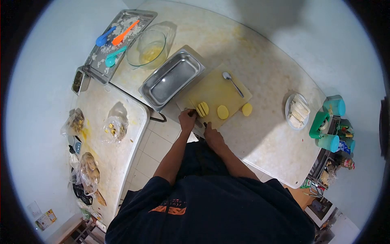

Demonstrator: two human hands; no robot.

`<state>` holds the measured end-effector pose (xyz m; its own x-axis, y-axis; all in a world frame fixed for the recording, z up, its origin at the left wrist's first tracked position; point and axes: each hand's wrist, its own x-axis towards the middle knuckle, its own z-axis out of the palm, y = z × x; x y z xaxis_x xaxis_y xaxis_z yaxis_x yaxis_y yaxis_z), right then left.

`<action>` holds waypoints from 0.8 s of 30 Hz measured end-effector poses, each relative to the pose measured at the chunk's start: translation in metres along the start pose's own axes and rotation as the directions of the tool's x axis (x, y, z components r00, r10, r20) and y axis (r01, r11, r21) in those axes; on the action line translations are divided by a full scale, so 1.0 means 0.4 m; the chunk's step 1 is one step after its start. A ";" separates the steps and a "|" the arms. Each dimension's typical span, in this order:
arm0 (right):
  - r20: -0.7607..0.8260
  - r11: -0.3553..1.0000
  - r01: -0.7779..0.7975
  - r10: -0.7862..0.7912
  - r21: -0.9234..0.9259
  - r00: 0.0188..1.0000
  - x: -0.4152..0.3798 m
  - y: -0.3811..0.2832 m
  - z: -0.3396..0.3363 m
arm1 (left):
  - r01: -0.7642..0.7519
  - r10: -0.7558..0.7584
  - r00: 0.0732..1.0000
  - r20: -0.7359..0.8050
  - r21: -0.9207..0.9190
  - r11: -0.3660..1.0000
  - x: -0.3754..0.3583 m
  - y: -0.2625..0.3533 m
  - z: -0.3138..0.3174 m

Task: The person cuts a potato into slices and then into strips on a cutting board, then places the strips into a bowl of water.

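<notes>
Near the front left corner of a yellowish cutting board (219, 88) lies a pale yellow round (202, 109) cut into strips. Curled fingers of my left hand (187, 120) press against the strips' left side. My right hand (214, 135) is closed around the dark handle of a knife (205, 124); its blade is hard to make out. Two whole yellow slices are to the right: one slice (222, 112) on the board, another slice (247, 109) at its right edge. A spoon (233, 84) with a dark handle rests on the board's far part.
Beyond the board sits an empty steel pan (172, 79), then a glass bowl (148, 49) and a metal tray (106, 46) with white bits and colored utensils. A plate of white pieces (297, 112) is at right. Plastic bags (113, 129) lie on the left table.
</notes>
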<state>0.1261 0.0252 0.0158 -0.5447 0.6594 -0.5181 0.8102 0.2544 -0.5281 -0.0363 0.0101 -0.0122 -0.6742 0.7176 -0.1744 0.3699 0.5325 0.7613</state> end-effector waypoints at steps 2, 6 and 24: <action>0.032 0.999 -0.042 0.041 0.029 0.999 0.004 0.004 0.007 | -0.057 0.057 0.998 -0.034 0.017 0.998 0.015 -0.014 0.012; 0.027 0.994 -0.093 0.092 0.052 0.995 0.018 -0.007 0.002 | -0.109 0.113 0.993 -0.033 0.099 0.989 0.010 -0.045 0.021; -0.160 0.947 0.042 0.010 0.317 0.987 -0.023 0.120 -0.073 | 0.179 -0.155 0.982 0.104 -0.290 0.940 0.030 -0.081 0.027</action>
<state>0.1764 0.0520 0.0146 -0.4951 0.7665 -0.4092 0.6762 0.0443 -0.7353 -0.0495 0.0062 -0.0454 -0.6533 0.6692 -0.3542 0.0414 0.4988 0.8658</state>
